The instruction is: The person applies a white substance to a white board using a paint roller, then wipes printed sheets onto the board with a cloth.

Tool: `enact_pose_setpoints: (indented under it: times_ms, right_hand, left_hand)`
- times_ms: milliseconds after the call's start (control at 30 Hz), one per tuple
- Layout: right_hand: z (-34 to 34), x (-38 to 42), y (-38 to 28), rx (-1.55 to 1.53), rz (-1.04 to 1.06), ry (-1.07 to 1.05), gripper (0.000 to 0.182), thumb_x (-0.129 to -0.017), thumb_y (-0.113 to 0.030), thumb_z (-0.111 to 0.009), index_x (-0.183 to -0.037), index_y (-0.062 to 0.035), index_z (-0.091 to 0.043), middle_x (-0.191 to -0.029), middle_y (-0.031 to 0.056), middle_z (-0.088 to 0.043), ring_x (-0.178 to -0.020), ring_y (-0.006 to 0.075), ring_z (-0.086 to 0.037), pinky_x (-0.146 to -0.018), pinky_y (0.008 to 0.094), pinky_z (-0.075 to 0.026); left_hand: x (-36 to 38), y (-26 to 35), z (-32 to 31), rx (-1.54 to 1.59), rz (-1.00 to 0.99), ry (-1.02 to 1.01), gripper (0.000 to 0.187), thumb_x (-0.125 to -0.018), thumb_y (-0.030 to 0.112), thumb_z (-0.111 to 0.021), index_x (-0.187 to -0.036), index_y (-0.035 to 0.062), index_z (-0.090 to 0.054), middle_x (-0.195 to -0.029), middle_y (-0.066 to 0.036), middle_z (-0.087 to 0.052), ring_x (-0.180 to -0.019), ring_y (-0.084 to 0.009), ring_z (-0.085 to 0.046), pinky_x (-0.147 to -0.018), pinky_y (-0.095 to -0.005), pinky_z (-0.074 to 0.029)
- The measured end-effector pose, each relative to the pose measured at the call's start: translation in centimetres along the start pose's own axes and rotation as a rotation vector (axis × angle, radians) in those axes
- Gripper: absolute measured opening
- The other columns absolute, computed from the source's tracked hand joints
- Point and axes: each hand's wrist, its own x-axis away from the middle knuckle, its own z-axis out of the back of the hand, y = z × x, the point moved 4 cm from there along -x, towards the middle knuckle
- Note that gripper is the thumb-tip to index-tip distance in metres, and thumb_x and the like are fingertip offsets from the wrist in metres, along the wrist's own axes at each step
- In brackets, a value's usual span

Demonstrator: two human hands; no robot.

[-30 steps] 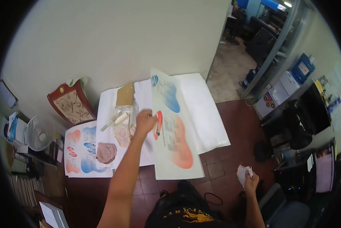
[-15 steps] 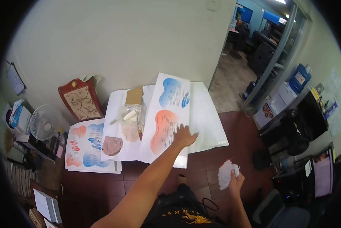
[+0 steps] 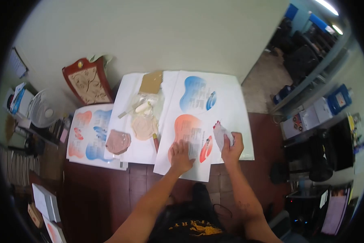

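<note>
A white printed sheet point(image 3: 194, 162) with blue and orange shapes lies on the white-covered table point(image 3: 234, 97), its front edge overhanging. Spread flat over the lower orange shape, my left hand point(image 3: 182, 157) presses on the sheet. My right hand point(image 3: 233, 149) grips a crumpled white cloth point(image 3: 221, 135) with a red edge, above the sheet's right margin. Left of the sheet are a wooden-handled tool point(image 3: 155, 142), its far end hard to make out, a beige cloth point(image 3: 144, 127) and a folded pinkish cloth point(image 3: 118, 141).
Cardboard point(image 3: 151, 82) and a white roll point(image 3: 142, 107) on clear plastic lie toward the table's back. More printed sheets point(image 3: 91, 133) rest at the left. Around stand a wooden chair point(image 3: 88, 83), a fan point(image 3: 46, 109) and a water jug point(image 3: 339, 98); a doorway opens at the right.
My left hand has slid left across the print. My right hand has risen from over the floor to the sheet's right side, carrying the cloth. The sheet now lies straighter, farther right on the table.
</note>
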Motion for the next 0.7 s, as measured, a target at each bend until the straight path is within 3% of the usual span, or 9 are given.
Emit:
enact_pose_setpoints:
  times_ms: [133, 167, 200, 233, 333, 433, 533, 567, 700]
  right_hand:
    - [-4.8, -1.3, 3.1, -0.118, -0.097, -0.178, 0.013, -0.086, 0.000, -0.068, -0.094, 0.0018, -0.058, -0.080, 0.0139, -0.059, -0.068, 0.0234, -0.058, -0.064, 0.0341, -0.048]
    - [-5.1, -0.9, 3.8, -0.131, -0.151, -0.237, 0.013, -0.086, -0.001, -0.068, -0.094, 0.0017, -0.059, -0.078, 0.0130, -0.059, -0.066, 0.0212, -0.057, -0.063, 0.0335, -0.048]
    - [-5.7, -1.2, 4.6, -0.145, -0.188, -0.282, 0.013, -0.086, -0.002, -0.069, -0.093, 0.0016, -0.059, -0.076, 0.0121, -0.060, -0.065, 0.0190, -0.056, -0.062, 0.0330, -0.048]
    - [-6.2, -0.9, 5.2, -0.207, -0.277, -0.351, 0.013, -0.086, -0.002, -0.070, -0.094, 0.0021, -0.061, -0.073, 0.0106, -0.061, -0.063, 0.0157, -0.056, -0.061, 0.0313, -0.047]
    - [-7.2, 0.5, 7.9, -0.166, -0.390, -0.587, 0.015, -0.086, -0.003, -0.071, -0.097, 0.0035, -0.064, -0.078, 0.0129, -0.067, -0.066, 0.0156, -0.060, -0.065, 0.0300, -0.050]
    - [-8.1, 1.1, 9.0, -0.210, -0.510, -0.797, 0.020, -0.086, -0.007, -0.072, -0.101, 0.0033, -0.064, -0.084, 0.0154, -0.068, -0.070, 0.0178, -0.062, -0.067, 0.0323, -0.051]
    - [-9.6, 2.9, 8.6, -0.247, -0.384, -1.173, 0.025, -0.086, -0.010, -0.073, -0.105, 0.0028, -0.065, -0.090, 0.0179, -0.069, -0.079, 0.0232, -0.066, -0.074, 0.0356, -0.053]
    - [-9.9, 3.1, 7.3, -0.311, -0.345, -1.266, 0.030, -0.085, -0.013, -0.074, -0.110, 0.0019, -0.066, -0.096, 0.0213, -0.070, -0.090, 0.0317, -0.068, -0.082, 0.0397, -0.053]
    - [-11.4, 6.2, 8.4, -0.242, -0.259, -1.571, 0.035, -0.084, -0.016, -0.073, -0.112, 0.0037, -0.066, -0.105, 0.0257, -0.069, -0.102, 0.0383, -0.067, -0.088, 0.0422, -0.052]
  left_hand:
    - [1.7, -2.3, 4.5, 0.072, 0.374, 0.245, 0.094, -0.079, 0.040, -0.075, -0.152, 0.0000, -0.030, -0.155, -0.027, -0.027, -0.146, -0.0478, -0.017, -0.118, -0.0588, -0.018]
    - [2.4, -4.6, 4.8, 0.228, 0.410, 0.518, 0.086, -0.076, 0.034, -0.078, -0.144, -0.0015, -0.039, -0.143, -0.025, -0.040, -0.138, -0.0455, -0.031, -0.113, -0.0584, -0.026]
    - [2.9, -6.0, 6.8, 0.311, 0.542, 0.460, 0.080, -0.074, 0.030, -0.081, -0.137, -0.0024, -0.043, -0.133, -0.023, -0.048, -0.130, -0.0419, -0.041, -0.108, -0.0537, -0.035]
    - [3.3, -9.1, 5.1, 0.337, 0.644, 0.497, 0.072, -0.078, 0.038, -0.079, -0.130, -0.0038, -0.051, -0.127, -0.024, -0.056, -0.121, -0.0396, -0.053, -0.101, -0.0469, -0.044]
    - [4.1, -12.6, 2.6, 0.660, 0.965, 0.028, 0.064, -0.083, 0.046, -0.074, -0.118, -0.0059, -0.060, -0.113, -0.024, -0.067, -0.106, -0.0355, -0.065, -0.090, -0.0409, -0.051]
    - [3.6, -13.4, 1.5, 0.656, 0.870, 0.216, 0.060, -0.087, 0.050, -0.069, -0.106, -0.0072, -0.067, -0.097, -0.022, -0.072, -0.092, -0.0321, -0.070, -0.083, -0.0391, -0.054]
    - [1.2, -12.6, 3.6, 0.647, 0.859, 0.326, 0.049, -0.085, 0.041, -0.073, -0.104, -0.0041, -0.070, -0.095, -0.019, -0.074, -0.090, -0.0307, -0.072, -0.081, -0.0392, -0.054]
    - [0.4, -13.7, 2.9, 0.544, 0.798, 0.299, 0.041, -0.082, 0.034, -0.074, -0.102, -0.0020, -0.072, -0.094, -0.019, -0.074, -0.087, -0.0315, -0.072, -0.080, -0.0389, -0.055]
    - [-0.2, -14.9, 4.7, 0.469, 0.894, 0.261, 0.036, -0.081, 0.027, -0.076, -0.100, -0.0034, -0.074, -0.088, -0.017, -0.075, -0.081, -0.0246, -0.072, -0.075, -0.0360, -0.056]
